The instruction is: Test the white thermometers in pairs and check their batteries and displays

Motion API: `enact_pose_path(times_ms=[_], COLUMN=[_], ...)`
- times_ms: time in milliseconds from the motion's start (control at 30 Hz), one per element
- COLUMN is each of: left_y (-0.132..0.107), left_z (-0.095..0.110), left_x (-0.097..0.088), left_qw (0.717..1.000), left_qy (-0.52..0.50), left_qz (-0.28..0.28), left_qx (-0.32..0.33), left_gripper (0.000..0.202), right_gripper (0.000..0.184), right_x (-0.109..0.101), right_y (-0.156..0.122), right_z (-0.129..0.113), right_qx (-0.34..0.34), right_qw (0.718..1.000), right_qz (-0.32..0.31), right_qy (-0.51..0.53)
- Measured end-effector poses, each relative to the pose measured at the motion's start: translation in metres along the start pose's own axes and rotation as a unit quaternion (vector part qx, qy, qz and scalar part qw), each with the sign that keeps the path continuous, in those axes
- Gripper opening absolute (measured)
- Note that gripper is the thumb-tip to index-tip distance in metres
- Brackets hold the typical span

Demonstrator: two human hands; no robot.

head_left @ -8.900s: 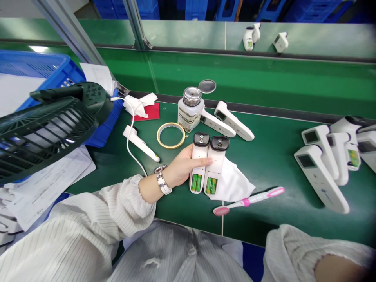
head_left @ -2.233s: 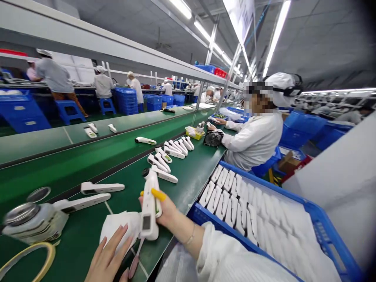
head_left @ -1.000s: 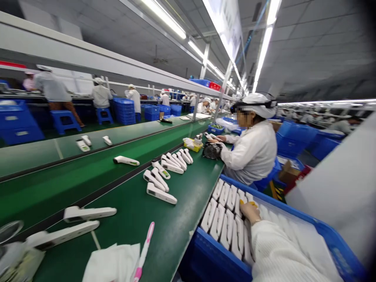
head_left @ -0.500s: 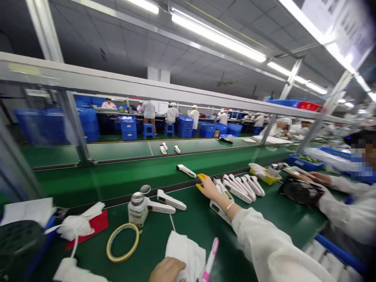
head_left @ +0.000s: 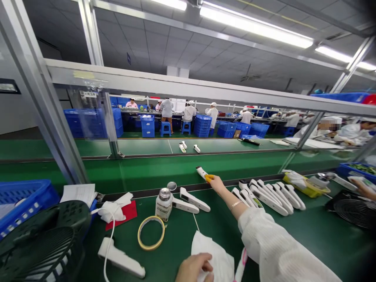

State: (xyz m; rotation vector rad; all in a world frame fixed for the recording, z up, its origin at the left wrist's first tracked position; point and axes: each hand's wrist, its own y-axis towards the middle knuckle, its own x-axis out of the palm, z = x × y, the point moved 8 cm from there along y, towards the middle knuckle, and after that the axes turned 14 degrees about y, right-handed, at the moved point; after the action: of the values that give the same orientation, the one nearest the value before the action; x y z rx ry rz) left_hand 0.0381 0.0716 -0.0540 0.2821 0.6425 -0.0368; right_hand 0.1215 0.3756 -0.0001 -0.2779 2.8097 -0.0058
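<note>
My right hand [head_left: 216,183] stretches forward to the green conveyor, with yellow finger covers on its fingertips. Those fingers are closed around the near end of a white handheld thermometer [head_left: 201,171], whose dark tip points away. At the bottom, my left hand [head_left: 194,268] rests at the edge of a white cloth [head_left: 213,250], its fingers loosely bent and apart. A white and pink pen-like tool [head_left: 241,263] lies just right of the cloth, partly hidden by my right sleeve. Several more white thermometers [head_left: 272,199] lie in a row beside my right forearm.
A bottle with a metal cap [head_left: 163,204] stands by two thermometers [head_left: 190,199]. Left are a tape roll [head_left: 140,229], a corded white device [head_left: 120,256], a dark fan [head_left: 44,235] and a blue basket [head_left: 29,196]. A yellow tray [head_left: 313,189] and a co-worker's hand [head_left: 364,188] are right.
My right hand has reached farther onto the conveyor and taken hold of the thermometer there. The view has turned right to left, so things sit farther right. My left hand stays by the cloth.
</note>
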Motion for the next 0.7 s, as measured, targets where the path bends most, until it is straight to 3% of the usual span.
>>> enact_pose_path(times_ms=[100, 167, 267, 333, 400, 467, 533, 567, 633, 700], left_y=[-0.002, -0.002, -0.002, -0.002, -0.005, -0.008, -0.008, -0.007, -0.007, -0.007], left_z=[0.006, 0.007, 0.001, -0.006, -0.015, -0.02, -0.016, -0.011, -0.004, -0.001], left_x=[-0.017, -0.025, -0.037, -0.045, -0.052, -0.061, -0.066, -0.065, -0.061, -0.058], left_qw=[0.986, 0.951, 0.835, 0.762, 0.738, 0.751, 0.77, 0.775, 0.773, 0.769], left_qy=[-0.146, -0.282, -0.506, -0.588, -0.585, -0.546, -0.53, -0.535, -0.551, -0.563], left_qz=[0.03, 0.053, 0.105, 0.137, 0.173, 0.202, 0.199, 0.185, 0.16, 0.148], left_qx=[-0.07, -0.118, -0.19, -0.235, -0.29, -0.313, -0.295, -0.281, -0.27, -0.264], left_gripper=[0.039, 0.05, 0.067, 0.063, 0.056, 0.052, 0.053, 0.053, 0.051, 0.045], right_gripper=[0.029, 0.033, 0.047, 0.056, 0.056, 0.052, 0.049, 0.048, 0.05, 0.054], right_x=[0.007, 0.008, 0.012, 0.026, 0.018, -0.005, -0.037, -0.054, -0.087, -0.111], right_y=[-0.049, -0.094, -0.17, -0.225, -0.25, -0.244, -0.226, -0.218, -0.207, -0.204], right_z=[-0.004, -0.008, -0.019, -0.028, -0.032, -0.029, -0.022, -0.015, 0.005, 0.033], right_qx=[0.001, -0.002, 0.013, 0.03, 0.02, -0.022, -0.084, -0.11, -0.113, -0.075], right_qw=[0.993, 0.985, 0.966, 0.916, 0.905, 0.938, 0.961, 0.955, 0.911, 0.866], right_qz=[-0.033, -0.066, -0.18, -0.371, -0.416, -0.347, -0.224, -0.157, -0.041, 0.012], right_qy=[0.11, 0.159, 0.184, 0.148, 0.086, -0.003, -0.14, -0.227, -0.394, -0.494])
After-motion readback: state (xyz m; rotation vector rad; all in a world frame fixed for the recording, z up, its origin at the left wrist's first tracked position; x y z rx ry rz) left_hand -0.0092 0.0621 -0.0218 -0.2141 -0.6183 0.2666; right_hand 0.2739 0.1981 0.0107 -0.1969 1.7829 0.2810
